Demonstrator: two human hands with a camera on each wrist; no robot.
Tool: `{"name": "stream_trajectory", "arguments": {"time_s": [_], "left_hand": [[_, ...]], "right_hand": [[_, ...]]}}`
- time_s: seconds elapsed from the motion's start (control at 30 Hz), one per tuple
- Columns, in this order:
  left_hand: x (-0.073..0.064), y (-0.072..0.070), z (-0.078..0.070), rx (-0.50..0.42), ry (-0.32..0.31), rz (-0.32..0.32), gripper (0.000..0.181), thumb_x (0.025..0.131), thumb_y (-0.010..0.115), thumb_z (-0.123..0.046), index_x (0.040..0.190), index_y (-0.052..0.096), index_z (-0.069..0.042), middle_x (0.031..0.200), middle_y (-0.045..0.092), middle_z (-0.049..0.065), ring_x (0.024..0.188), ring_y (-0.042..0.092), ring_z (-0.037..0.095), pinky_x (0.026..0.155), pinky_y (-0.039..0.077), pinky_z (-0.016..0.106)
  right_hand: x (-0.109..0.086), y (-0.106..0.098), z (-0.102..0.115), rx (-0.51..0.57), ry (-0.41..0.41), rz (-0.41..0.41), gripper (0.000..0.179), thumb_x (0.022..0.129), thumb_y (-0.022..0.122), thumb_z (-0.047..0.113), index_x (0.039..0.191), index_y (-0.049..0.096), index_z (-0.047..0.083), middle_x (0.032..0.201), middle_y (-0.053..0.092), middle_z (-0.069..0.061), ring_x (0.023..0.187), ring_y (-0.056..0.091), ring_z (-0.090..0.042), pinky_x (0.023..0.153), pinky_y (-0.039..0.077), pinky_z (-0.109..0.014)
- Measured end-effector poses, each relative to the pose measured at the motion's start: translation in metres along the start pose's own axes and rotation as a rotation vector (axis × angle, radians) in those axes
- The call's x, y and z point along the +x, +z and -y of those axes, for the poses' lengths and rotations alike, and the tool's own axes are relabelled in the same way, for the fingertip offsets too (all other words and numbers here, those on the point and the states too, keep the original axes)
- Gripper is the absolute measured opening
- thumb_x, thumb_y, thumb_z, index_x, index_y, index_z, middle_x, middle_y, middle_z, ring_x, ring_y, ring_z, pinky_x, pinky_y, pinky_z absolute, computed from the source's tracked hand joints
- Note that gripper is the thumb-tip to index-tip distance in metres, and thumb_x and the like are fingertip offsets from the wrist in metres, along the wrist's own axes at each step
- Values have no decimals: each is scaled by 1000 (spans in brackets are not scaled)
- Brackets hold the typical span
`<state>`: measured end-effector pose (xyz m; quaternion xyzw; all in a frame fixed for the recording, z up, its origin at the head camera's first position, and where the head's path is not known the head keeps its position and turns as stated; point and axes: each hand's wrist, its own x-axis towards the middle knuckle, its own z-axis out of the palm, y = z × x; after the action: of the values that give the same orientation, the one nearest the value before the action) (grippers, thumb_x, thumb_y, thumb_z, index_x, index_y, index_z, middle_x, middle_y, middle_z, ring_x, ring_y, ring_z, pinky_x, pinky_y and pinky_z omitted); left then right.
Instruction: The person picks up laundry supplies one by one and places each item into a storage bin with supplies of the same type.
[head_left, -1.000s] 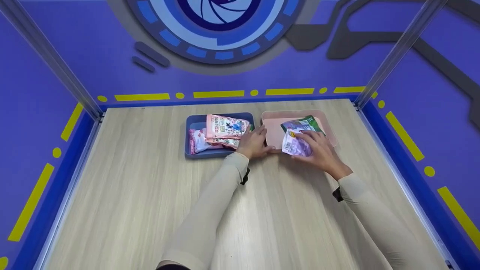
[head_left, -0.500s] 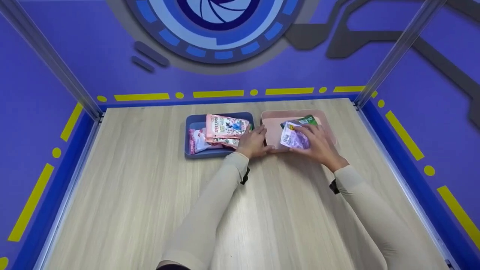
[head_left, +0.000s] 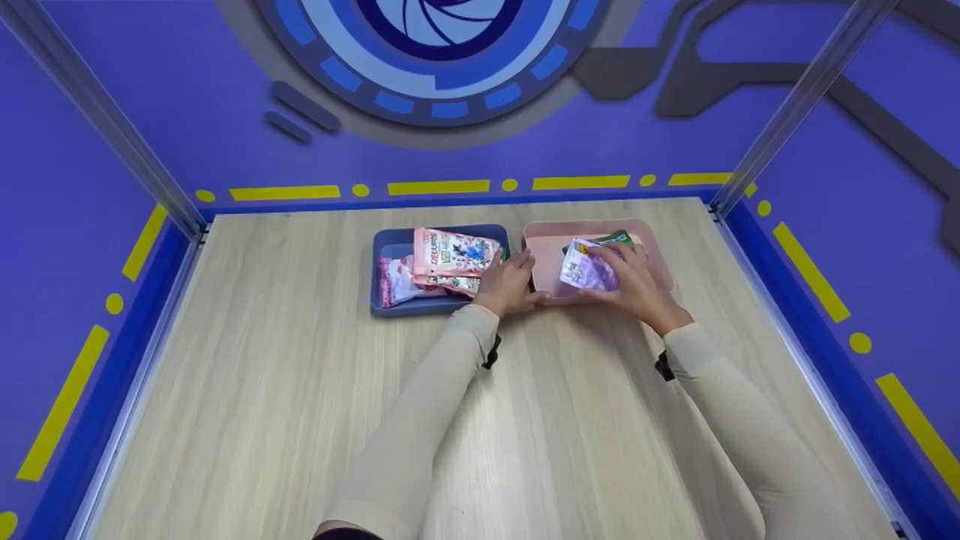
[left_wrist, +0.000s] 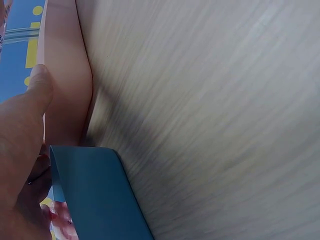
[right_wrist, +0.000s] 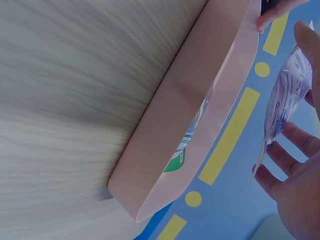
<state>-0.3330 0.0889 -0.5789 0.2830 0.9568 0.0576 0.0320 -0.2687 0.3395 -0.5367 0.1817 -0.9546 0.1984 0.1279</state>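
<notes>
My right hand [head_left: 643,289] grips a purple-and-white snack pouch [head_left: 585,271] above the pink tray [head_left: 541,251]. In the right wrist view, the pouch [right_wrist: 285,95] is held on edge between thumb and fingers, above the tray's rim. A green pouch [head_left: 619,237] lies in that tray, partly hidden by the purple one. Over the adjoining rims of the two trays rests my left hand [head_left: 506,286], fingers inside the blue tray [head_left: 394,241]. The left wrist view has its thumb [left_wrist: 41,82] against the pink tray's edge.
Pink printed packets [head_left: 454,252] are stacked in the blue tray, with a pink-and-white bag [head_left: 397,281] beside them. Both trays stand side by side near the back of the wooden table [head_left: 262,375]. Blue-purple panels [head_left: 450,161] enclose the table behind and at the sides.
My right hand has shifted slightly left and away from me with the purple pouch, now covering more of the green one. The left hand stays put.
</notes>
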Motion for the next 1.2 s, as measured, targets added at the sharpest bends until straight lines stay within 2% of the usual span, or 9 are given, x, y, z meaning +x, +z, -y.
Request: {"name": "stream_trajectory", "arguments": {"time_s": [0.27,0.5,0.8,1.1,1.2], "left_hand": [[-1,-1,0,-28,-14,17,84,96,61,-62,157,42,-8,166,33,6,152,33,21,128,11,46],[-2,-1,0,-25,-10,17,85,95,60,-63,157,42,-8,166,33,6,152,33,22,128,12,46],[-3,-2,0,9,-18,39,88,95,56,-68,159,39,-10,167,32,4,152,32,19,128,11,45],[-3,-2,0,3,-4,14,84,96,58,-65,157,42,-8,166,34,6,151,35,22,128,12,46],[-3,-2,-1,5,-6,14,85,96,56,-66,157,42,-8,166,33,5,151,35,21,128,12,46]], "right_hand": [[4,2,-1,3,9,3,77,78,91,35,144,57,14,142,53,-22,134,39,-46,112,31,-67],[8,2,-2,-5,51,41,78,80,89,41,146,56,16,144,51,-17,137,37,-44,114,28,-66],[18,3,-2,-39,62,66,78,80,88,42,146,55,15,142,51,-19,133,40,-47,112,31,-66],[28,4,-5,-86,41,55,77,81,88,40,147,56,16,142,52,-23,131,42,-48,112,28,-68],[29,4,-7,-99,62,63,78,80,88,41,147,55,18,143,53,-22,131,42,-47,111,30,-67]]}}
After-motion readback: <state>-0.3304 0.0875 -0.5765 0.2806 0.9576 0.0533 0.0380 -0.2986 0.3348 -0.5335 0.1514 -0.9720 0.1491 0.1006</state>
